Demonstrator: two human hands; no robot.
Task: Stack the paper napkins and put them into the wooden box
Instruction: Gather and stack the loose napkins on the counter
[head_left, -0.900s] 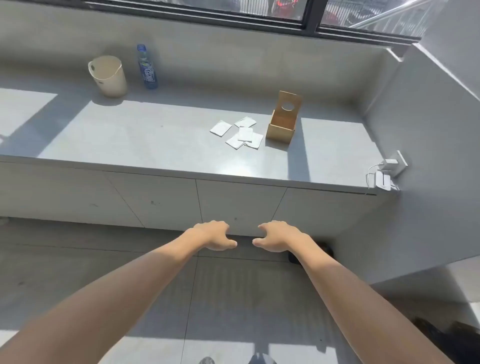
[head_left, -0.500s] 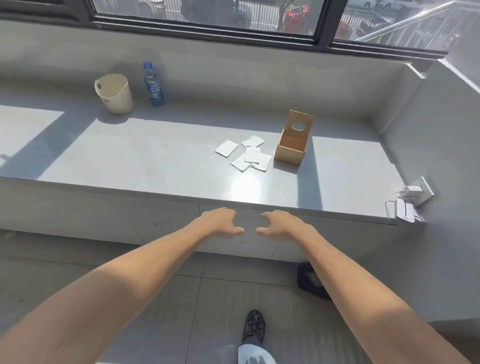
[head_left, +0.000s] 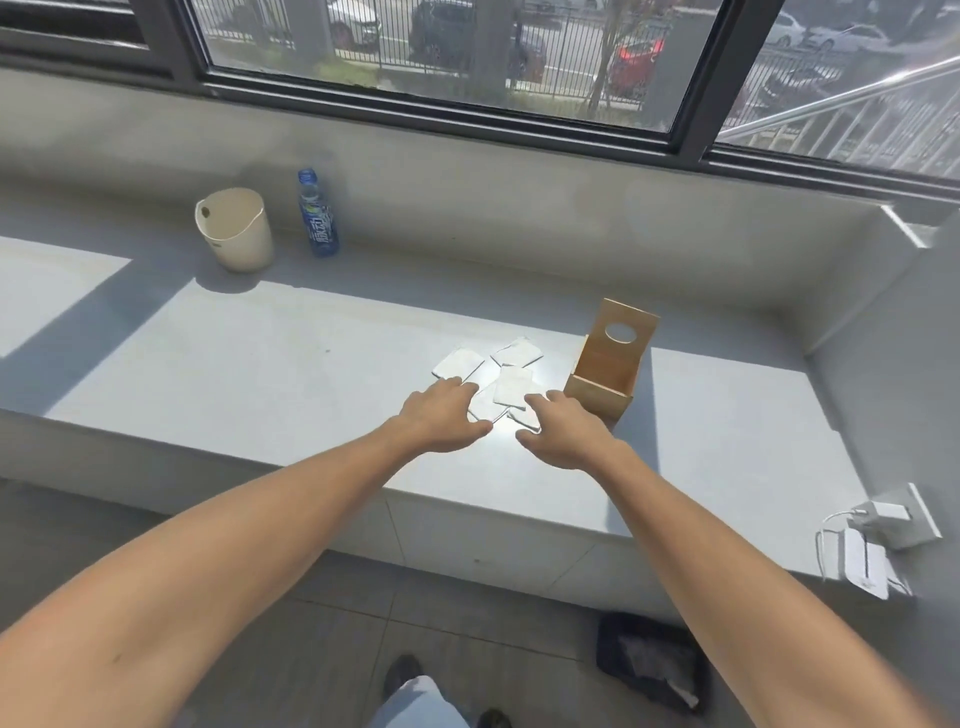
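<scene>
Task barely beginning: left hand (head_left: 445, 418) and right hand (head_left: 565, 431), fingers relaxed and empty, are hovering over scattered white square paper napkins (head_left: 511, 387); the open light wooden box (head_left: 605, 382) at 3 o'clock is awaiting them.

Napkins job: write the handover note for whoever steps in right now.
Left hand: open, holding nothing, over the near-left edge of the napkins.
Right hand: open, holding nothing, at their near-right edge.
Napkins: loose and scattered on the counter, some overlapping, just left of the wooden box.
Done: nothing stacked, none visible in the box.
Left: gather, stack, put the stack into the box.
</scene>
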